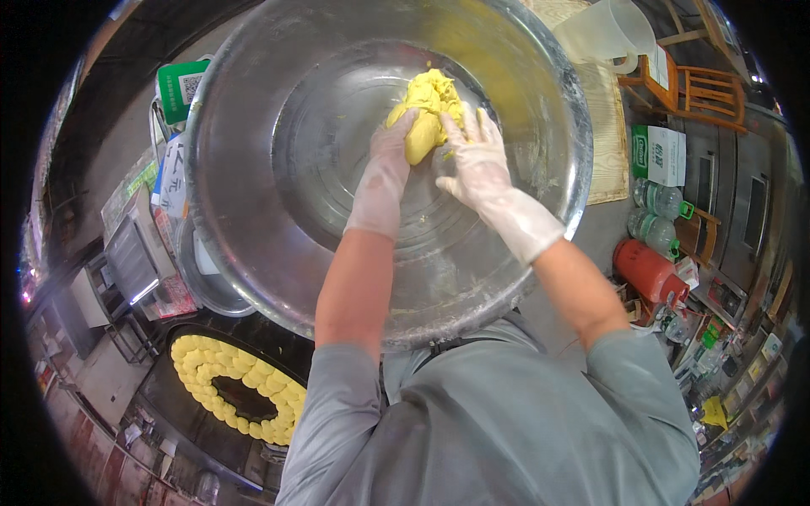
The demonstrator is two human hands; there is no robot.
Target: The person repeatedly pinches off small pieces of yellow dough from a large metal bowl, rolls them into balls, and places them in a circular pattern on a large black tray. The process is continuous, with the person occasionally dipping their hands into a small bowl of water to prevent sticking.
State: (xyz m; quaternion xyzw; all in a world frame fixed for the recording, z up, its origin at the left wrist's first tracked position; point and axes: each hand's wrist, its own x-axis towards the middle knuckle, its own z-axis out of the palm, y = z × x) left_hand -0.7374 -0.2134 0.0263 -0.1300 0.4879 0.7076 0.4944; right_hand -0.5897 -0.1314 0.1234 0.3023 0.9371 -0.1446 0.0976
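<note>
A lump of yellow dough lies toward the far side of a large metal basin, on its floor. My left hand, in a translucent white glove, cups the near left side of the lump. Some of its fingers are hidden behind the dough. Gloved likewise, my right hand has its fingers spread, with the fingertips touching the dough's right edge. Smears of dough cling to those fingertips. Pale residue marks the basin's inner wall on the right.
Rings of yellow dough pieces cover a round dark pan at lower left. A smaller metal bowl and a green sign with a printed code stand left. To the right are a wooden board, a plastic jug, water bottles and a red gas cylinder.
</note>
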